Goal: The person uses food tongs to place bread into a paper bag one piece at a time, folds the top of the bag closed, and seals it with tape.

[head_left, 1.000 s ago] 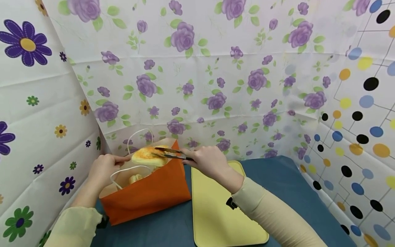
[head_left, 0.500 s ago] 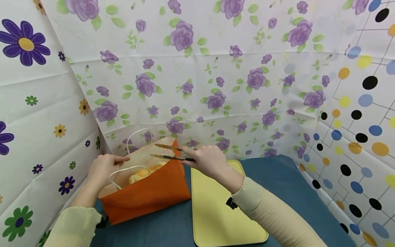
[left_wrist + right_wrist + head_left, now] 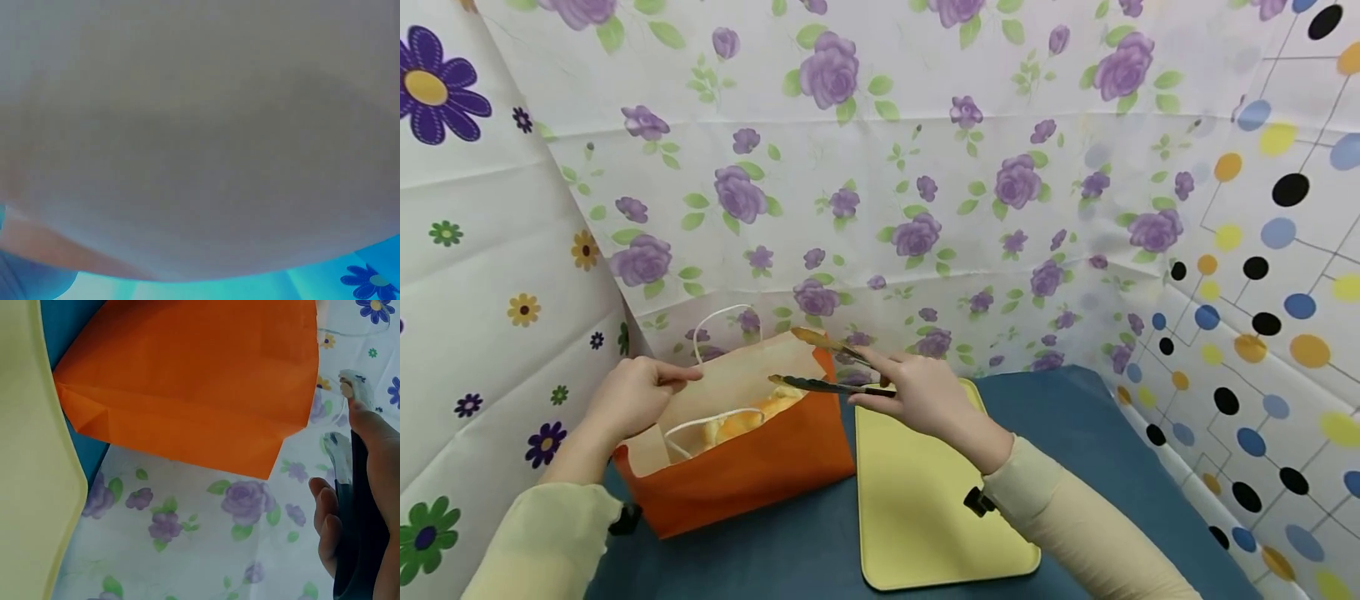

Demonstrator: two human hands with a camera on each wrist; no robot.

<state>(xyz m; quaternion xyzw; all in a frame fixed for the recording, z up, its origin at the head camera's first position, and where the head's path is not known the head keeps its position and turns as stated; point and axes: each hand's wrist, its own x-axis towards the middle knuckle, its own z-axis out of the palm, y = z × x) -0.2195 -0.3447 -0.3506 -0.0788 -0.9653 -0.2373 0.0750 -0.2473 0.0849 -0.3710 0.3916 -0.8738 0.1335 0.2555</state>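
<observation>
An orange paper bag (image 3: pixel 752 483) with white cord handles stands on its base, its mouth spread wide. My left hand (image 3: pixel 636 396) pinches its left rim. Inside lies golden-topped bread (image 3: pixel 733 427), partly hidden by the near wall. My right hand (image 3: pixel 921 396) grips black-handled tongs (image 3: pixel 827 386), whose arms are spread apart over the bag's right side with nothing between them. In the right wrist view the fingers (image 3: pixel 329 531) wrap round the tongs' handle beside the orange bag wall. A large blurred surface fills most of the left wrist view.
A yellow tray (image 3: pixel 940 500) lies just right of the bag on a blue tabletop (image 3: pixel 760 558). Flower-printed sheets (image 3: pixel 880 208) rise behind and to the left, with a dotted sheet (image 3: pixel 1262 317) at the right.
The tongs let go of a piece of bread, which dropped into the bag. Their arms have since spread wider. The left hand and the bag's left rim have shifted left.
</observation>
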